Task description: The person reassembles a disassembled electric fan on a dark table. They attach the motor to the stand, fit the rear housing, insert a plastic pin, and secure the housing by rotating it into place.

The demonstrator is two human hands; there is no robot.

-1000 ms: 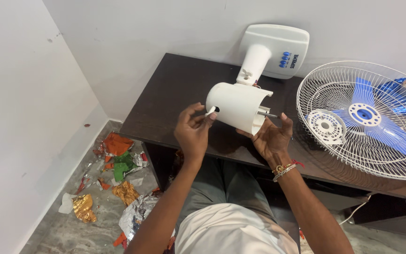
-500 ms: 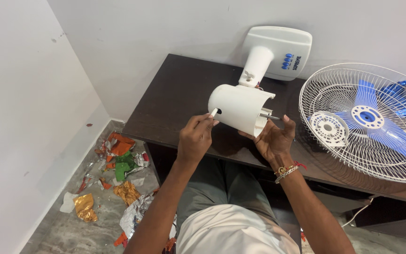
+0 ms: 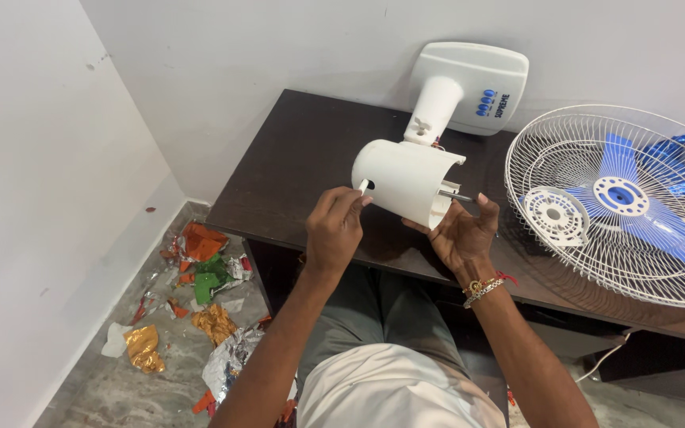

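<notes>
Left hand [image 3: 334, 226] pinches a small white pin [image 3: 363, 187] at the rear hole of the white motor housing [image 3: 406, 181]. Right hand [image 3: 461, 234], fingers spread, cups the housing's open front from below, apparently touching the metal shaft [image 3: 455, 195]. Housing sits above the dark table [image 3: 311, 158]; caged blue-bladed fan [image 3: 620, 198] lies beside.

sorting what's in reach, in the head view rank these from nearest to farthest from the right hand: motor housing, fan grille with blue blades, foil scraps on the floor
1. White motor housing: the right hand cups its open end, just left of the palm.
2. Fan grille with blue blades: lying flat on the dark table, to the hand's right.
3. Foil scraps: on the floor far to the left, beyond the left hand.
</notes>
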